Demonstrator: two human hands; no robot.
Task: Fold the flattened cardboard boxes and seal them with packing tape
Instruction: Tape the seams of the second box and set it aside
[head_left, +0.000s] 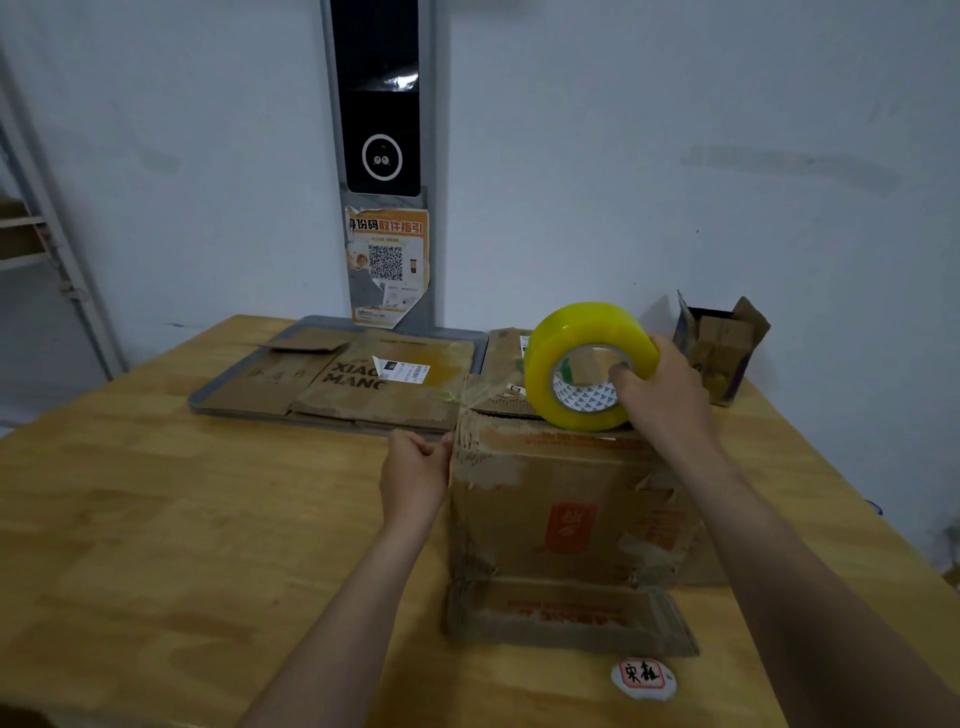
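Note:
A worn brown cardboard box stands folded up on the wooden table, its lower flap splayed toward me. On the box's top sits a big yellow roll of packing tape, which my right hand grips with fingers through the core. A clear strip of tape runs from the roll across the top to the box's left edge. My left hand pinches that tape end at the upper left corner of the box.
Flattened cardboard boxes lie on a grey tray at the table's far side. A small open box stands at the back right. A round white sticker lies near the front edge. A dark kiosk panel rises against the wall.

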